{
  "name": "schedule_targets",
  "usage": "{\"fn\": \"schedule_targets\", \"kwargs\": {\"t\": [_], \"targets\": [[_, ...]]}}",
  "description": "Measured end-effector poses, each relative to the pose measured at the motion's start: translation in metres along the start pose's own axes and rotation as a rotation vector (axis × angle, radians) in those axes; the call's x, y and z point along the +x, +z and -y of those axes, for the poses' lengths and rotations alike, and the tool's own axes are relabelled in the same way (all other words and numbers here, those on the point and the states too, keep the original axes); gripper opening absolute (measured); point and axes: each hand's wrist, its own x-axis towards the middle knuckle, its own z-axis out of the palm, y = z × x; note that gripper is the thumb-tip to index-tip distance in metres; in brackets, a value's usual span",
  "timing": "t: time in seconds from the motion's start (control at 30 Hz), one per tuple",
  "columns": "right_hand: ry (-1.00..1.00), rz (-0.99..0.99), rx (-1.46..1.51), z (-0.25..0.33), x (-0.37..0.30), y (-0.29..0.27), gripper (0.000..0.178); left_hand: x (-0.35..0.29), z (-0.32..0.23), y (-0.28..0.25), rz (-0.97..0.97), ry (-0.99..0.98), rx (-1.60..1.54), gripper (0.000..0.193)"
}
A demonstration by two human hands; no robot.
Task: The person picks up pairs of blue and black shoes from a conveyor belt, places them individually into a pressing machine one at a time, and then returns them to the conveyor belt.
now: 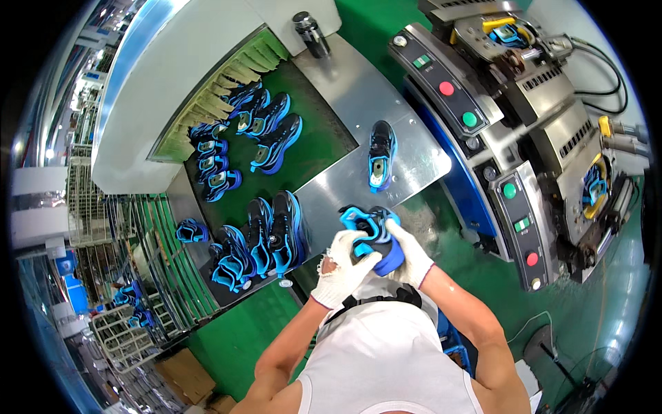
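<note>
Both my hands wear white knit gloves and hold one black and blue sneaker [386, 254] in front of my waist. My left hand [346, 269] grips it near the bright blue collar, thumb and fingers bent around its edge. Along the other side, my right hand [412, 257] is wrapped around the shoe by the dark blue sole. Just beyond, a single sneaker [381, 155] lies on the metal table [338, 176], toe pointing away. To the left, several sneakers [258, 241] stand side by side at the table's near edge.
More sneakers [276, 141] rest on the green conveyor belt, by a fringed curtain [221, 90] at a white machine opening. A dark bottle [310, 33] stands at the back. On the right are shoe machines with button panels [524, 224]. Wire racks [172, 255] stand at left.
</note>
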Motion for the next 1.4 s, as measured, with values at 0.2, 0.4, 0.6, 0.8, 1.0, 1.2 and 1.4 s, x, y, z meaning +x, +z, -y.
{"fn": "schedule_targets", "kwargs": {"t": [0.2, 0.4, 0.6, 0.8, 1.0, 1.2, 1.4], "targets": [[-0.646, -0.476, -1.473, 0.022, 0.087, 0.009, 0.072, 0.037, 0.033, -0.046, 0.042, -0.063, 0.309, 0.044], [-1.105, -0.688, -1.225, 0.069, 0.129, 0.013, 0.078, 0.126, 0.21, 0.056, -0.13, -0.02, 0.066, 0.029], [-0.785, -1.139, -1.688, 0.14, 0.17, -0.038, 0.093, 0.19, 0.195, 0.11, 0.131, 0.377, 0.122, 0.029], [-1.009, -1.166, -1.765, 0.152, 0.181, -0.052, 0.079, 0.182, 0.182, 0.003, 0.271, 0.494, -0.138, 0.035], [-0.859, -1.195, -1.72, 0.144, 0.17, -0.013, 0.076, 0.265, 0.234, -0.136, -0.387, -0.015, 0.441, 0.052], [-0.859, -1.174, -1.747, 0.151, 0.178, -0.029, 0.072, 0.317, 0.302, -0.122, 0.052, -0.292, 0.813, 0.06], [-0.899, -1.137, -1.64, 0.154, 0.177, -0.034, 0.072, 0.315, 0.298, -0.128, 0.101, -0.196, 0.843, 0.064]]}}
